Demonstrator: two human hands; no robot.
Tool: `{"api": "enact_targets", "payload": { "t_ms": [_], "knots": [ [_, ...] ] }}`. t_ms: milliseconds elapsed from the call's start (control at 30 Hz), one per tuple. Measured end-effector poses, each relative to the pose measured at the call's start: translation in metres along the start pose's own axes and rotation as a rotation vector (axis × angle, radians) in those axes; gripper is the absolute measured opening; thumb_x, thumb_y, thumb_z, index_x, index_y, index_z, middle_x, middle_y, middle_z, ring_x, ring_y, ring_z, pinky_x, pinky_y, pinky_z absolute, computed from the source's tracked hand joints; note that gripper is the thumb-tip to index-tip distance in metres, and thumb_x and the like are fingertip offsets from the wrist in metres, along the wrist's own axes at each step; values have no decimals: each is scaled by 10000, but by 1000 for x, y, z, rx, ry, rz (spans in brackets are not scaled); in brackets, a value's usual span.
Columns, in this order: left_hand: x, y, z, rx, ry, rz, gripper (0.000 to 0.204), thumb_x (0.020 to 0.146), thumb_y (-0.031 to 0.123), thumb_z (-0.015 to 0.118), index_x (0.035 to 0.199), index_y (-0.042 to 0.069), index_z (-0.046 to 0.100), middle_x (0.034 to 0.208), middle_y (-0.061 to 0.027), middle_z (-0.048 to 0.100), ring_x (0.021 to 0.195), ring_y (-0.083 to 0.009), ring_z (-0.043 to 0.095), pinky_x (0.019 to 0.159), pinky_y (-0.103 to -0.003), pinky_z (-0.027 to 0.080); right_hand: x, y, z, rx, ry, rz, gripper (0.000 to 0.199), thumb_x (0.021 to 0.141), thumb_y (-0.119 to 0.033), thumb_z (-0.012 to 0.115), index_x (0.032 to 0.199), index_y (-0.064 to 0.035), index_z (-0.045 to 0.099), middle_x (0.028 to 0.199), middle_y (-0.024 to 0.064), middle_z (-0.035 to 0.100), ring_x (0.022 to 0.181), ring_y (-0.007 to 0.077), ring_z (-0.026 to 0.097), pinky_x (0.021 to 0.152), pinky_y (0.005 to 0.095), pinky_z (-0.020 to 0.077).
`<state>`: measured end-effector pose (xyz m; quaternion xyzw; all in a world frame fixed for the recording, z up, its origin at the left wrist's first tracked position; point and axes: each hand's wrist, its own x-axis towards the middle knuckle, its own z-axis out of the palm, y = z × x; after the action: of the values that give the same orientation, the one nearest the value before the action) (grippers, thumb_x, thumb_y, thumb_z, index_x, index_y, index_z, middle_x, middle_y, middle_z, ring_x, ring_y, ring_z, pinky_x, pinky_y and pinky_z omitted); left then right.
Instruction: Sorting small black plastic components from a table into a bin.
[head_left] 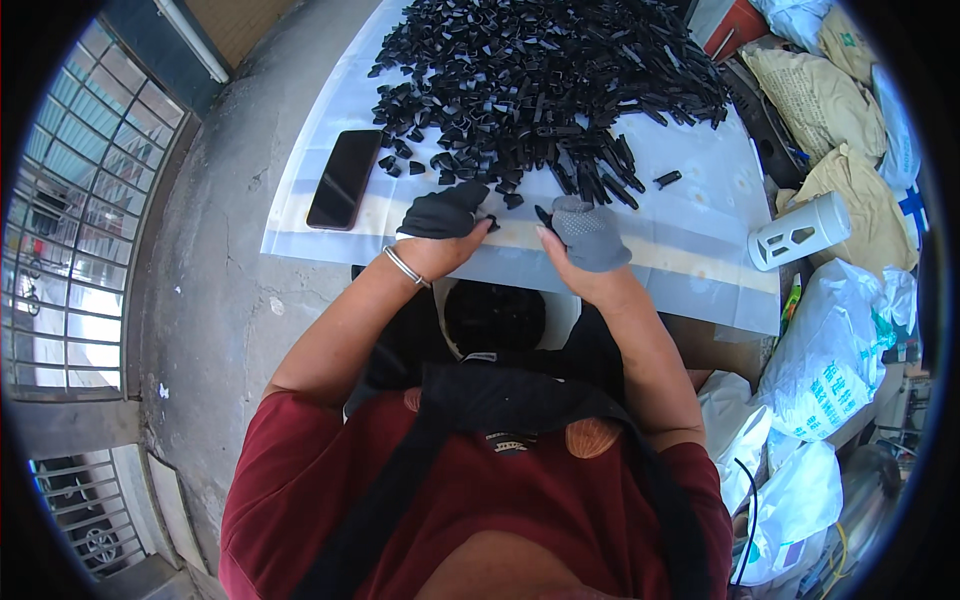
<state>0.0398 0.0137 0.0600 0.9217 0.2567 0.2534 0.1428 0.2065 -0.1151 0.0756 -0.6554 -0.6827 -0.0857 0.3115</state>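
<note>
My left hand (440, 217), in a black glove with bare thumb, is closed in a pinch on a small black plastic piece (491, 223). Opposite it, my right hand (592, 238) wears a grey dotted glove and grips a slim black plastic part (543, 215) between thumb and fingers. The two pieces are apart, above the near edge of the table. Just beyond my hands lies a large heap of black plastic parts (520, 90), short curved caps at the left and longer slim pieces at the right. One loose cap (513, 201) sits between my hands.
White sheeting (690, 235) covers the table. A dark phone (345, 180) lies left of the heap; a white cup-shaped holder with cutouts (800, 232) leans at the right edge. Below the near edge is a white bucket (572, 318) with dark contents. Sacks (815, 100) and plastic bags (835, 345) crowd the right.
</note>
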Motion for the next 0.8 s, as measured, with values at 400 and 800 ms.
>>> {"api": "enact_targets", "payload": {
  "t_ms": [400, 800],
  "knots": [
    [-26, 37, -23, -767, -301, -324, 270, 866, 289, 509, 932, 37, 581, 758, -120, 615, 724, -213, 602, 684, -295, 467, -17, -41, -2, 173, -23, -60, 202, 774, -194, 625, 877, -23, 592, 820, 108, 606, 726, 286, 569, 661, 361, 425],
    [-34, 36, -11, -878, -159, -290, 420, 924, 349, 400, 837, -20, 581, 652, -49, 560, 613, -101, 487, 565, -240, 406, -19, -32, -16, 97, 3, -53, 195, 794, -247, 567, 810, -54, 593, 739, 103, 576, 689, 300, 545, 631, 405, 411]
  ]
}}
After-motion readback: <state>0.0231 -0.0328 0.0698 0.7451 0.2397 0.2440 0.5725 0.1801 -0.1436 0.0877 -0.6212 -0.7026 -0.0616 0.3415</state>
